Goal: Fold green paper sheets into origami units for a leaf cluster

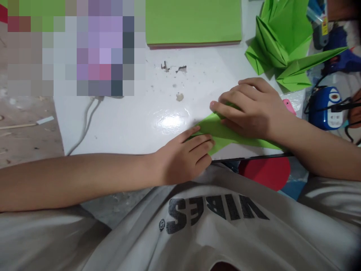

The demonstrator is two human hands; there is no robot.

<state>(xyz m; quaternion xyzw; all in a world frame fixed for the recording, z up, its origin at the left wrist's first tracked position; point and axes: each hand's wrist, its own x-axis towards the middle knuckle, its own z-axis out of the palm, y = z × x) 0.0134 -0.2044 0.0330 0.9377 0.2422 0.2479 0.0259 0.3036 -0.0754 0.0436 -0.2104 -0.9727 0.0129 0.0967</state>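
Note:
A folded sheet of green paper (217,130) lies at the near edge of the white table, under both of my hands. My left hand (187,156) rests on its left end, with fingers stretched out and pressing it down. Over the upper edge of the paper bends my right hand (251,107), its fingers curled and gripping the fold. The right wrist hides part of the paper's right end. Beyond the right hand sit several pointed, folded green paper pieces (282,49) in a heap.
A stack of green paper (194,22) lies at the table's far side. At far left, a blurred-out patch hides an object with a cable (87,120). Right of the table are a blue-and-white power socket (331,107) and a cutter (320,30). A red disc (265,173) shows below the edge.

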